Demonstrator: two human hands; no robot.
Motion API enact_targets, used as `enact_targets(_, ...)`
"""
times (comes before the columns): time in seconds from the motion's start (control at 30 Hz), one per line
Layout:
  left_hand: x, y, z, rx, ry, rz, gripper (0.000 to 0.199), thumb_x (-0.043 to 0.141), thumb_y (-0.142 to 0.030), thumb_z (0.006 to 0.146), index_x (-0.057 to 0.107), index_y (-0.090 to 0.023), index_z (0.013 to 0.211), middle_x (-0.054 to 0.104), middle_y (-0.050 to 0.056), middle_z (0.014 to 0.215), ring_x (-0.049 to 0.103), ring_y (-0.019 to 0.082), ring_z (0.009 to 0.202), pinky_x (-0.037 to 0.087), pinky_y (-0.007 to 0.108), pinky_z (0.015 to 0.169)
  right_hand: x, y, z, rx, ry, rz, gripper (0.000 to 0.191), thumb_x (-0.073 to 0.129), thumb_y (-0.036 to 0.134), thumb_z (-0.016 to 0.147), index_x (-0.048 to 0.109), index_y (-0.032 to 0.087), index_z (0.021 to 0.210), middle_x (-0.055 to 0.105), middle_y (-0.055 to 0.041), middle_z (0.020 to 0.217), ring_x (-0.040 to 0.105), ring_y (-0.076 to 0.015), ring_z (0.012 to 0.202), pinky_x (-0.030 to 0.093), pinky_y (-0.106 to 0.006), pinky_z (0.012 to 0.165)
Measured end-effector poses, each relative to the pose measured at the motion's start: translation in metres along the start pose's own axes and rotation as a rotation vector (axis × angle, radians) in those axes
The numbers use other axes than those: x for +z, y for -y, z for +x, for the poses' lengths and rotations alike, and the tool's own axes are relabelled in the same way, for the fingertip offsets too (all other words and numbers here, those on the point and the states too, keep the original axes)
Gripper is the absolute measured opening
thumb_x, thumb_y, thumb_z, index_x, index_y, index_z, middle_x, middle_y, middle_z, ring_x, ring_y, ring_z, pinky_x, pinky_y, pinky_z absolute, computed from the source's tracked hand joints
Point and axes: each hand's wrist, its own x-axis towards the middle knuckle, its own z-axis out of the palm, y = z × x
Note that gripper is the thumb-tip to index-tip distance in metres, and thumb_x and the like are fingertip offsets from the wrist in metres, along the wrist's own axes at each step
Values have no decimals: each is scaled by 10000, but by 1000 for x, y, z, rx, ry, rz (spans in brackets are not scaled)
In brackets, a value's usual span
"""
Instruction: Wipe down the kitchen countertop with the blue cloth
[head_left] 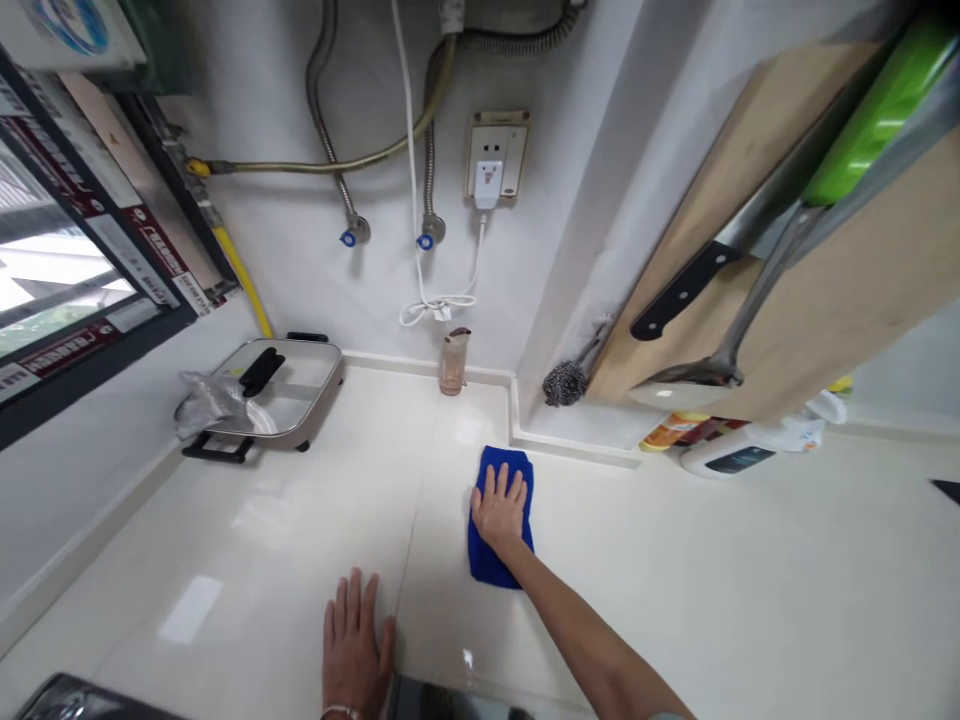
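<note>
From the head camera I see my right hand [499, 510] pressed flat, fingers spread, on a blue cloth [498, 545] lying on the pale worktop [675, 580]. My left hand [354, 640] rests open, palm down, on the bare worktop nearer me than the cloth and well apart from it. Beyond the cloth, by the wall, stands a small brown jar [454, 362]. Far left of the cloth sits an electric pan [281, 385] with a glass lid. A steel scrubber [564, 382] hangs just past the cloth's far right.
</note>
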Motion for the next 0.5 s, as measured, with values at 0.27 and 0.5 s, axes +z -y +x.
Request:
enact_targets(0.27, 18, 14, -5, -37, 61, -58, 567, 406, -364, 933, 431, -213, 1478, 353, 130, 1608, 283, 319, 1507, 361, 593, 1180, -10, 59, -48, -272, 173, 369, 660, 478, 441, 933, 338, 166, 1517, 152, -142, 1642, 17, -422, 1513, 155, -665, 1217)
enact_targets(0.5, 18, -11, 21, -133, 125, -254, 518, 365, -322, 946, 515, -176, 1420, 384, 135, 1592, 239, 346, 1516, 347, 613, 1187, -30, -61, -97, -256, 86, 865, 467, 299, 422, 989, 648, 239, 1241, 652, -101, 1321, 595, -237, 1246, 491, -497, 1103)
